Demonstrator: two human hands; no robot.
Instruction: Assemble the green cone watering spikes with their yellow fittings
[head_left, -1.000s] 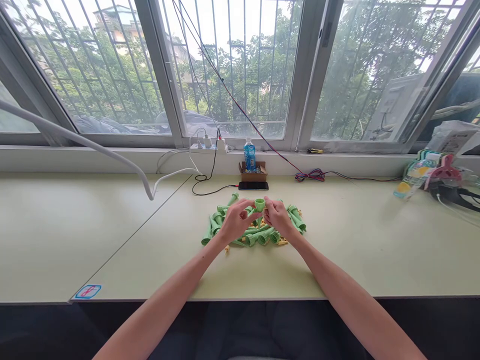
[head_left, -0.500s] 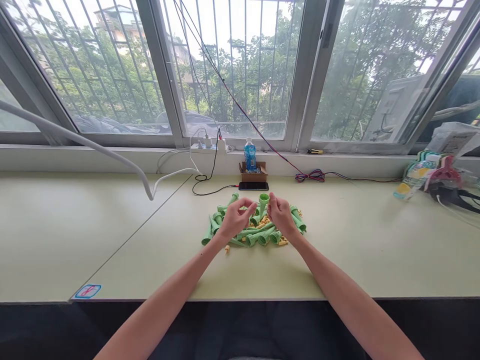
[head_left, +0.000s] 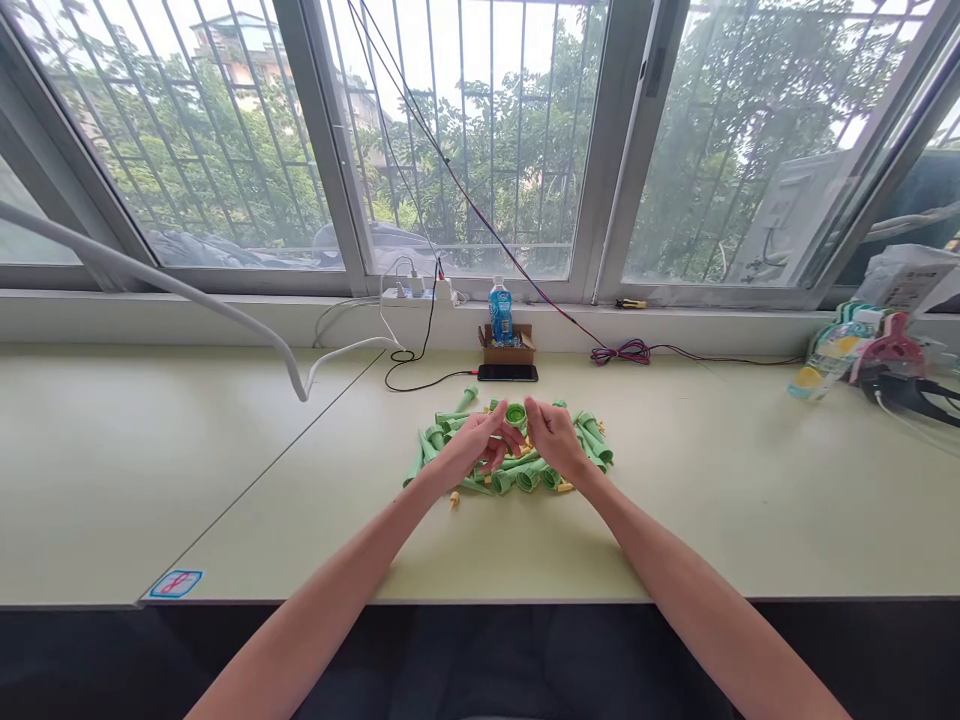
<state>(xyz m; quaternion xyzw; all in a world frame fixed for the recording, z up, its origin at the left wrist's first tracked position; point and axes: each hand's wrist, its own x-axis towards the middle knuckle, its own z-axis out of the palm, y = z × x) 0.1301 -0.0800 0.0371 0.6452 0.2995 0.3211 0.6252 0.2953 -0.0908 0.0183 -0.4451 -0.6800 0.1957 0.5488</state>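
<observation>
Between my two hands, a green plastic watering spike (head_left: 515, 413) has its round open end turned up toward me. My right hand (head_left: 553, 437) is closed, its thumb at the rim's right side. My left hand (head_left: 478, 442) has its thumb and fingers curled about the left side and underside of the spike. The spike's lower part is hidden by my fingers. Beneath my hands lies a pile of similar green spikes (head_left: 528, 480), with small yellow plastic pieces (head_left: 565, 487) among them. One yellow piece (head_left: 454, 499) lies apart, near my left wrist.
Behind the pile, a black phone (head_left: 508, 373) lies before a small cardboard box (head_left: 508, 354) and a blue-labelled bottle (head_left: 500, 312). A white cable (head_left: 285, 350) arches over the table's left side. Bundled wires (head_left: 621, 351) lie by the sill; bags and a bottle (head_left: 836, 350) stand far right.
The spike has moved slightly left and down, its open end tipping toward me. My left fingers have come around it, and my right hand has moved a little left.
</observation>
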